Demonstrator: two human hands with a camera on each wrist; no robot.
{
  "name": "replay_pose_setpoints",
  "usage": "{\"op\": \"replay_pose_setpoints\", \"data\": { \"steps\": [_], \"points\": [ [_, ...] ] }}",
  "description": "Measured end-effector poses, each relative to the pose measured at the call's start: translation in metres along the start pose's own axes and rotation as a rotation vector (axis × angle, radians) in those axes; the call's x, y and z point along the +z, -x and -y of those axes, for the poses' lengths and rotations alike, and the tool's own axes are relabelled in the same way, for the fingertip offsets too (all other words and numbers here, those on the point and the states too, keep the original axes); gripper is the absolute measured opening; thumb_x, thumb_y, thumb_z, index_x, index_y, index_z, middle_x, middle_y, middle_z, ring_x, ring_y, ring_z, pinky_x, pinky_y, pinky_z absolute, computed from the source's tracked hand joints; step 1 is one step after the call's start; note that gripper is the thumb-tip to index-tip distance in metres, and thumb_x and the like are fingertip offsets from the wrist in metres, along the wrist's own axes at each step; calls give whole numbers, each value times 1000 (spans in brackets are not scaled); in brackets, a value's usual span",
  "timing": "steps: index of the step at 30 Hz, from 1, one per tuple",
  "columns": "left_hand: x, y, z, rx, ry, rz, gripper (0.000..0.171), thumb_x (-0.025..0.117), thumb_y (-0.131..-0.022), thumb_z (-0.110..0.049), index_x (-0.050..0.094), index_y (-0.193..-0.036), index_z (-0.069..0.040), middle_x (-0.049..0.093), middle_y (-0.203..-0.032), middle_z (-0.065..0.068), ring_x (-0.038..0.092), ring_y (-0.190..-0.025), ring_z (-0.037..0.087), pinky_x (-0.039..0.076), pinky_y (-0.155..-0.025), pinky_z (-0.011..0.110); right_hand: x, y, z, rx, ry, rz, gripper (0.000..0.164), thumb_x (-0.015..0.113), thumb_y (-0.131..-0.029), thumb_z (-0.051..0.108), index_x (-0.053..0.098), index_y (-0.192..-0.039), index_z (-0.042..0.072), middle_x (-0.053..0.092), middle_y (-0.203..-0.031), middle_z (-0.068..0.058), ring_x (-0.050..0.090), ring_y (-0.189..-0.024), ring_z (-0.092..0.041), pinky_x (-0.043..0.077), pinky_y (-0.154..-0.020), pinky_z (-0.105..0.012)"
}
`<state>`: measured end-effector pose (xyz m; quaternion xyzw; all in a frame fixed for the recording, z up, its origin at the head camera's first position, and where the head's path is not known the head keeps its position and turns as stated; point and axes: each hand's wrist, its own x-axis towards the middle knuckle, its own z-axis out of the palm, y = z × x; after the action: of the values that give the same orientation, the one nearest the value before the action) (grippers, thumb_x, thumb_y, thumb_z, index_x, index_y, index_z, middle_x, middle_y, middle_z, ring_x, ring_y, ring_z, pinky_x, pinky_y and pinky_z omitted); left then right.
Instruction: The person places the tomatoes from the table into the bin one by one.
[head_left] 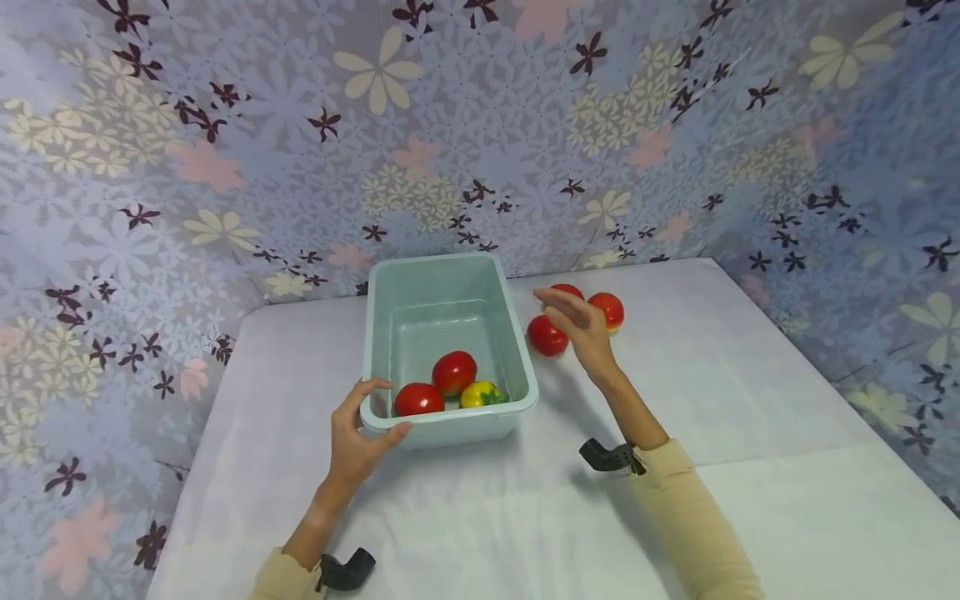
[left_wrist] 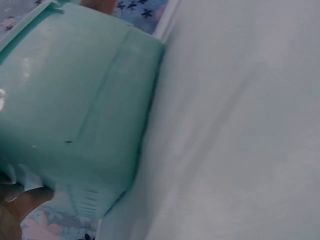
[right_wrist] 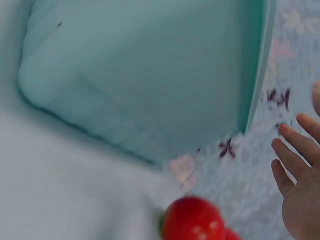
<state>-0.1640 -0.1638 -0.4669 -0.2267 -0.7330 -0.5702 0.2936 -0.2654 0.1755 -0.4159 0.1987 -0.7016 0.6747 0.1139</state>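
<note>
My left hand (head_left: 356, 446) grips the near left corner of a pale green plastic tub (head_left: 438, 429), fingers over the rim and thumb along its front. Inside the tub, at the near end, lie a glossy red round fruit (head_left: 419, 400), another red one (head_left: 454, 372) and a yellow piece with green patches (head_left: 482, 394). My right hand (head_left: 587, 337) hovers right of the tub with its fingers extended and nothing held. Close to it on the table are three red round fruits, one nearest the tub (head_left: 547, 336), one partly hidden behind the hand (head_left: 567, 291), one farther right (head_left: 606, 310).
A white cloth covers the table (head_left: 750, 400), whose back edge meets a flower-patterned cloth wall (head_left: 480, 125). The same pattern hangs at both sides. Black camera mounts (head_left: 609, 457) sit on both wrists over beige sleeves.
</note>
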Motion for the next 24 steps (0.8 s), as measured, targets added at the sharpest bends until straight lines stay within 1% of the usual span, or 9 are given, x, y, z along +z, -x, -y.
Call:
{"op": "replay_pose_setpoints", "data": {
  "steps": [2,3,5,7,10,14,17,19,24],
  "points": [
    [3,5,3,28,5,-34,49,82,-74,-21,62,-110,6,68,-106,12,59,-104,13,43,-96,23,-6,3,-10,42,-12,-59,36,54,-99,11,55,-131,-7,59,-132,-22,60,-118,-15,44,-102,-23],
    [4,7,4,41,-1,-51,52,81,-76,-27,61,-110,8,67,-105,13,59,-104,11,43,-97,23,-9,5,-15,63,-6,-83,37,54,-99,12,55,-131,-7,59,-132,-22,60,-118,-18,45,-101,-23],
    [7,8,3,65,-3,-85,60,78,-79,-38,60,-108,10,67,-103,18,59,-107,6,41,-100,23,-14,6,-24,101,39,-109,39,56,-98,12,55,-133,-6,57,-134,-23,57,-123,-24,43,-105,-29],
    [8,5,-3,79,-6,-107,66,74,-81,-47,59,-106,13,65,-100,23,58,-105,3,43,-96,22,-18,7,-32,118,127,-103,43,61,-95,11,54,-134,-4,55,-137,-22,51,-129,-30,41,-108,-39],
    [8,-5,-18,84,-11,-107,69,70,-84,-50,58,-105,14,64,-98,27,58,-104,1,44,-94,20,-24,4,-41,96,294,-64,50,69,-89,8,53,-136,-2,53,-139,-22,44,-135,-36,33,-111,-54],
    [7,-15,-31,89,-25,-88,69,69,-85,-49,57,-104,16,64,-97,27,59,-102,4,44,-94,20,-30,1,-51,64,459,1,59,77,-82,7,53,-136,0,55,-138,-20,45,-133,-38,30,-111,-60],
    [6,-15,-33,85,-14,-72,67,71,-85,-47,57,-104,15,65,-97,25,58,-99,5,45,-89,20,-34,3,-61,72,500,44,63,79,-78,4,54,-135,-2,56,-136,-22,48,-129,-40,34,-107,-60],
    [5,-14,-33,74,-9,-58,64,72,-84,-44,58,-105,15,66,-99,23,56,-94,4,44,-80,17,-35,4,-66,82,511,59,64,79,-77,3,53,-135,-2,56,-136,-22,49,-128,-39,38,-105,-59],
    [2,-11,-32,49,-16,-32,62,73,-84,-40,57,-108,15,64,-101,27,53,-85,12,41,-64,15,-33,4,-69,99,459,82,62,77,-77,-5,52,-134,-7,54,-136,-26,52,-125,-43,46,-97,-55]
  ]
}}
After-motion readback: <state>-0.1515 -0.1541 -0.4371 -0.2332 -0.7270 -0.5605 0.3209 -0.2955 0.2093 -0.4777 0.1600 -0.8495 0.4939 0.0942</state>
